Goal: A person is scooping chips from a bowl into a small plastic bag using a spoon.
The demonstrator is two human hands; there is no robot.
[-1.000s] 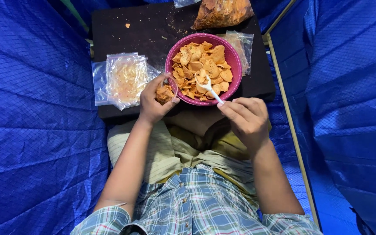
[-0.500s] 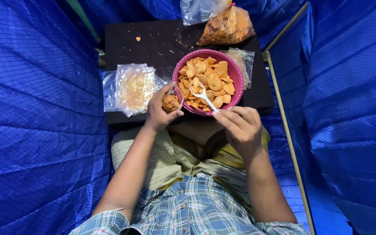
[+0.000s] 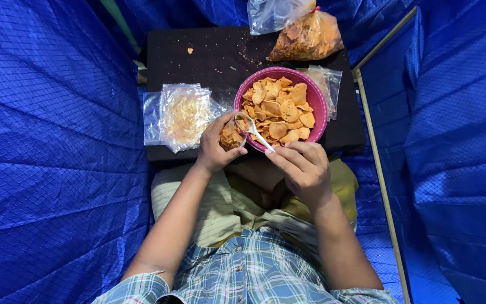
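A pink bowl (image 3: 316, 95) full of orange chips (image 3: 282, 107) sits on a small black table (image 3: 198, 56). My left hand (image 3: 215, 149) holds a small clear bag (image 3: 230, 135) partly filled with chips, right beside the bowl's near-left rim. My right hand (image 3: 302, 166) grips a white plastic spoon (image 3: 252, 130) whose head lies over the mouth of the small bag.
A stack of filled clear packets (image 3: 181, 115) lies on the table's left part. A large bag of chips (image 3: 307, 36) and a clear bag (image 3: 274, 14) stand at the far edge; empty packets (image 3: 328, 81) lie right of the bowl. Blue tarpaulin (image 3: 52, 152) surrounds everything.
The spoon has moved left out of the bowl's middle to the mouth of the small bag. The whole view has shifted, with the table sitting lower and further right.
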